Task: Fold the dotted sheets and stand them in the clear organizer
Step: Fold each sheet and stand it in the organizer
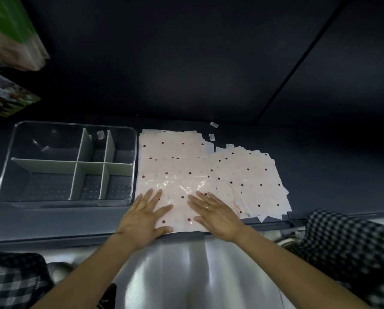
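Pressing flat with straight fingers, the left hand (142, 217) and right hand (215, 216) cover the dotted sheets (177, 166) at the dark counter (53, 221) near edge, clear organizer (68, 161) touching at 9 o'clock, its compartments holding no sheets.

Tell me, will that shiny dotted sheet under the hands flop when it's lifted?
Probably. The dotted sheet looks thin, with crinkled glare, so it should droop. Its glossy face may slide easily on the dark table. Both the left hand and right hand press it flat.
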